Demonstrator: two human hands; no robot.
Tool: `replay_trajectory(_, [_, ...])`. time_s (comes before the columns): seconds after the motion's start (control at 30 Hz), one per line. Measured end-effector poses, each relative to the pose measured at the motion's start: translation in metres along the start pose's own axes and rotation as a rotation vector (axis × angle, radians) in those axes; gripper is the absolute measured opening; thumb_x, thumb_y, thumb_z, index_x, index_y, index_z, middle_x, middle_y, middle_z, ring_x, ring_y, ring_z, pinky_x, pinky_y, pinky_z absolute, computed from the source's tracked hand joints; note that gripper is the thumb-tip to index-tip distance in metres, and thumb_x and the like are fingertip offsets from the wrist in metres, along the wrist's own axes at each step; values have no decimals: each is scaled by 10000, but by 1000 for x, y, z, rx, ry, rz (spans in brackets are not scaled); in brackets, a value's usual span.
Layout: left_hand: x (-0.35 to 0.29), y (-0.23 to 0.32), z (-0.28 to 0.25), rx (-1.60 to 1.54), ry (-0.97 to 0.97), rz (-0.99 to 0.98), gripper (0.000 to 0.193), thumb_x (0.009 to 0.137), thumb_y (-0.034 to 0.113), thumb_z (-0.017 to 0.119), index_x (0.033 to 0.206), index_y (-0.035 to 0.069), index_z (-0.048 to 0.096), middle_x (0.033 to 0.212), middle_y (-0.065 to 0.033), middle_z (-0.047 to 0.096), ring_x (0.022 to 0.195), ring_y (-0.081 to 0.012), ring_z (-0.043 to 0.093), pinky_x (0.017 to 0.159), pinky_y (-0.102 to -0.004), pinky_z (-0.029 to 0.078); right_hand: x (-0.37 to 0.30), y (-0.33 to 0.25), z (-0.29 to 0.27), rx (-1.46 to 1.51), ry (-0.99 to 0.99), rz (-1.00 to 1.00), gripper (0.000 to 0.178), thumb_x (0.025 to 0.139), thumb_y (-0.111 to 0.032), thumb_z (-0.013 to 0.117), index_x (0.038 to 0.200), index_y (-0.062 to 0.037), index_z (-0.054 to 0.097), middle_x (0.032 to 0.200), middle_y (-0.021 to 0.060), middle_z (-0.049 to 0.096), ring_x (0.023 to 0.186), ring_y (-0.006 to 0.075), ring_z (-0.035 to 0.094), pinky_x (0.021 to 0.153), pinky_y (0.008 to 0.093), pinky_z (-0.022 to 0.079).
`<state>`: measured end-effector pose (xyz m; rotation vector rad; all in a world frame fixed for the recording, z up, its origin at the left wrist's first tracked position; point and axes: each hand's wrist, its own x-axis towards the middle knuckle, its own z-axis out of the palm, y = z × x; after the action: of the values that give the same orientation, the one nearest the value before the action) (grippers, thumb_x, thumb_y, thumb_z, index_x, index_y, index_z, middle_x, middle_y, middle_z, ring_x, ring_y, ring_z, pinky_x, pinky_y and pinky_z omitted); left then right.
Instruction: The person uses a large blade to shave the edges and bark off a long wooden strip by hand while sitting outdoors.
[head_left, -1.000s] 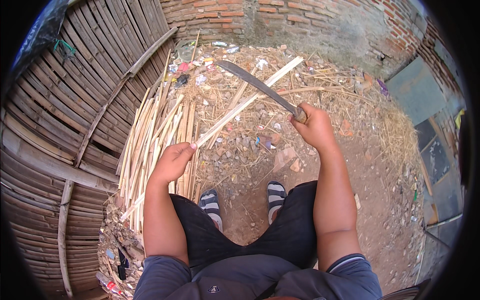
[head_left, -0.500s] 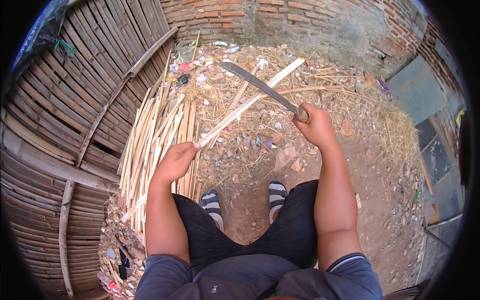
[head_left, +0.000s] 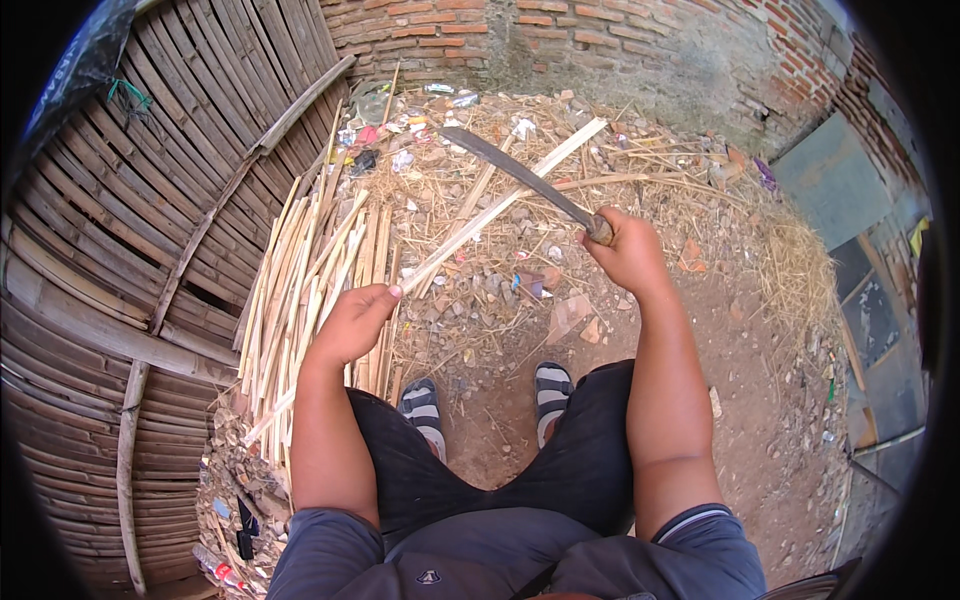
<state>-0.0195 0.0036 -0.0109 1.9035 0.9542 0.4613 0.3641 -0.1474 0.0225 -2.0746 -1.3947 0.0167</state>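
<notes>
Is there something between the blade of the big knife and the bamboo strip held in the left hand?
Nothing visible. The blade crosses over the bamboo strip, which the left hand holds; the right hand grips the handle.

Bare forearms out of short grey-blue sleeves, the right one trimmed with a thin white band. Dark knee-length shorts [head_left: 560,470]. Grey-and-white striped strap sandals [head_left: 552,385] on both feet.
</notes>
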Motion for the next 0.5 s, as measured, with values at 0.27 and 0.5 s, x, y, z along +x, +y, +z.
replay_trajectory(0.27, [0,1,1,-9,0,2,465,1093,419,563,793,67,607,676,54,474,615,-75,411,570,-279,343,0,-1,-1,-5,-7,13,347,870,-340,847,999,-45,717,827,212,724,806,422,714,717,492,547])
replay_trajectory(0.5, [1,-6,-1,12,-2,13,455,1095,417,558,800,76,612,678,60,474,614,-69,409,567,-275,340,-2,-6,-2,3,-14,5,340,877,-333,844,1040,-56,732,823,213,721,815,418,715,724,496,548])
